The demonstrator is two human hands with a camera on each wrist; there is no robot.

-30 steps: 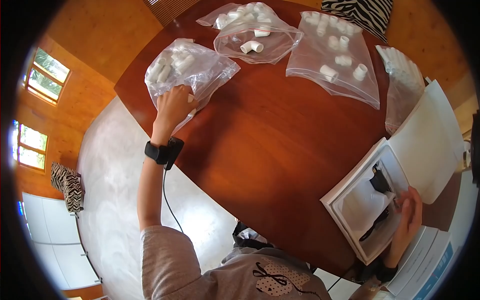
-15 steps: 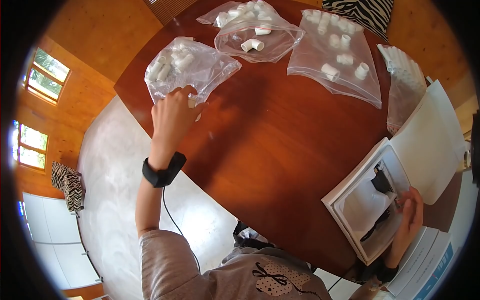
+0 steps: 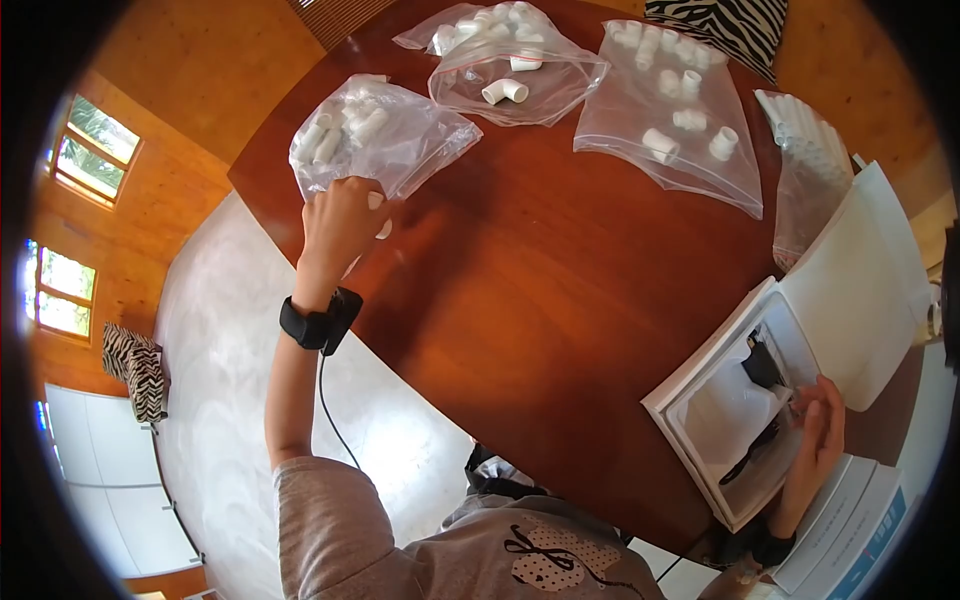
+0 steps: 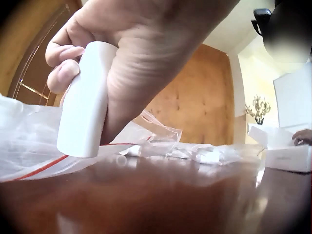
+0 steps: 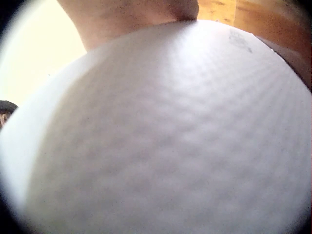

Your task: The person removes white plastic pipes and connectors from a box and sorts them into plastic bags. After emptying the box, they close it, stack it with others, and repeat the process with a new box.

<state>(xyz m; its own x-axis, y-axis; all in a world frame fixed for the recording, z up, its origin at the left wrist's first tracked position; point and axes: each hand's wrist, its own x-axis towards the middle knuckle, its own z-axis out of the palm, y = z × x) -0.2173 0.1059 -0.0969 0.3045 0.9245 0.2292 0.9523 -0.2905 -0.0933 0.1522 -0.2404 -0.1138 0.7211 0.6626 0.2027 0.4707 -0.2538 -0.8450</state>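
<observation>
My left hand point(image 3: 340, 225) grips a white plastic pipe fitting point(image 4: 84, 105) at the table's left edge, the fingers curled round its upper part. The tube stands slightly tilted in the left wrist view, its lower end close over the tabletop. Just beyond the hand lies a clear zip bag point(image 3: 425, 155) of white fittings. At the right, my right hand point(image 3: 822, 430) rests with relaxed fingers along the side of an open white box point(image 3: 688, 462). In the right wrist view a pale box surface point(image 5: 161, 136) fills most of the frame.
Two more clear bags of fittings, a middle bag point(image 3: 560, 105) and a right bag point(image 3: 650, 170), lie at the table's back. A bag of white pipes point(image 3: 800, 150) is at the far right. The box's raised lid point(image 3: 860, 290) leans outward; black items point(image 3: 762, 362) sit inside.
My left hand has drawn slightly back from the bag. Half a second ago its thumb was spread from the fitting; now the fingers close round it. The right hand has stayed in place.
</observation>
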